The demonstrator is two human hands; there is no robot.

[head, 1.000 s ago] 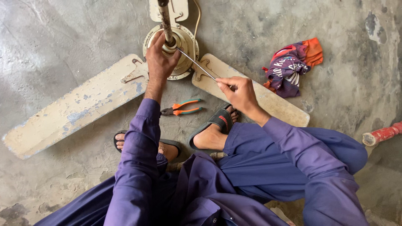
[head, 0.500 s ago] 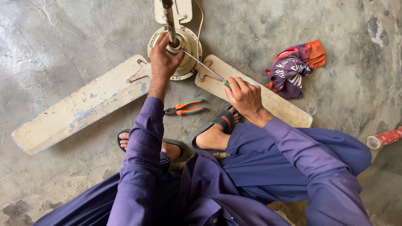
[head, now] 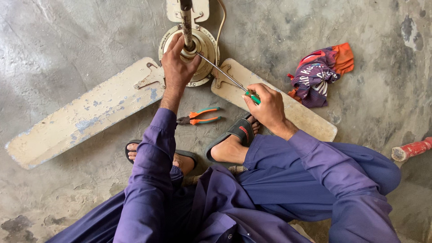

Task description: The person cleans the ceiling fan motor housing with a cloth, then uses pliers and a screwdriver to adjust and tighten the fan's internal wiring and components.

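Hands barely shifted, left hand [head: 177,63] gripping fan hub [head: 204,45], right hand [head: 267,105] angling screwdriver [head: 225,76]

Rough, stained grey concrete floor [head: 67,49] in soft daylight, with a crumpled purple-and-orange cloth [head: 320,74] lying on it.

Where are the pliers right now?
The pliers with orange and green handles lie on the concrete floor, just below the fan hub, between the left forearm and the right foot's sandal.

I see a rough, matt concrete floor [head: 67,54], cream fan blades [head: 85,117] with chipped, worn paint, a dull metal hub [head: 204,45], a bright steel screwdriver [head: 222,73], plastic-handled pliers [head: 200,116] and crumpled cloth [head: 319,74].
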